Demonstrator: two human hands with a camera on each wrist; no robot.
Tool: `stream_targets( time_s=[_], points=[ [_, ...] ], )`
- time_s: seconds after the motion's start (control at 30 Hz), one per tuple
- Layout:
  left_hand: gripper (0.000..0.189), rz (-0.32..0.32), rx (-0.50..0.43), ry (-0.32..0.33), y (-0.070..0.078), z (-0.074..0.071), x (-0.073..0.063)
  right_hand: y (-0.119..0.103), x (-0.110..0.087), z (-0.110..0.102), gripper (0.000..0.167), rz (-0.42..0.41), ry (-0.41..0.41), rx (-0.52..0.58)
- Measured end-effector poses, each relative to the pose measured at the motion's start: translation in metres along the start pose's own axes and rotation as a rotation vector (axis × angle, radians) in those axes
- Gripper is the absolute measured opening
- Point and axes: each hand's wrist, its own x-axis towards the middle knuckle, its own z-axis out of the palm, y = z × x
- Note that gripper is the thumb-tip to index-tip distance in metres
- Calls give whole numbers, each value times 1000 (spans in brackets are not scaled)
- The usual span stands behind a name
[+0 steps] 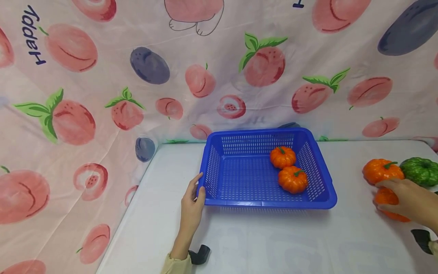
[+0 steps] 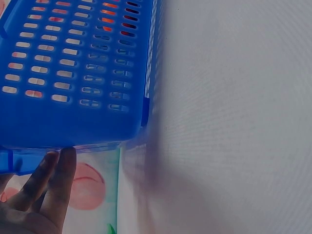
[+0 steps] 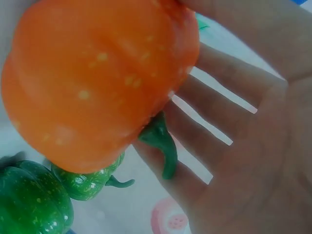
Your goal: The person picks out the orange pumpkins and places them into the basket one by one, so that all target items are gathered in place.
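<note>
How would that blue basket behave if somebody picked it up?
The basket looks fairly stiff yet light for its size: its walls stand straight but are full of slots. Lifted by the left hand alone, it would likely dip at the opposite end, nearer the two orange pumpkins. They look rounded, so they may roll if it tilts.

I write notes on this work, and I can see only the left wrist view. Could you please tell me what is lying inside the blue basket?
Observer: Two orange pumpkins lie in the blue basket, toward its right side in the head view.
Operator: Thank you. And the right hand, where is it, please?
Observer: The right hand is outside the basket, with thumb and fingers about another orange pumpkin.
Operator: Is there something of a different colour near this hand?
Observer: Yes, two green pumpkins show in the right wrist view.
</note>
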Motion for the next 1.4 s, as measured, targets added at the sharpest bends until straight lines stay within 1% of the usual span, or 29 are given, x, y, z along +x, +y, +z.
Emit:
stream_targets(
  time_s=[0.13,0.27,0.37,0.47,0.83,1.17,1.4],
  points=[
    [40,7,-6,2,0,0,0,1,0,0,60,-17,6,-16],
    [40,5,-9,4,0,0,0,1,1,1,53,-18,6,-7],
    [40,-2,-9,3,1,0,0,2,1,0,51,-19,10,0],
    [40,-4,-8,0,2,-1,0,2,2,-1,48,-40,26,-6],
    [40,8,-18,-1,1,-1,1,-8,3,-12,48,-114,76,-14],
    [40,1,-13,-1,3,-1,1,-19,1,-22,50,-90,72,-33],
    [41,4,-9,-4,2,-1,1,-25,2,-30,45,-137,103,-53]
  ],
)
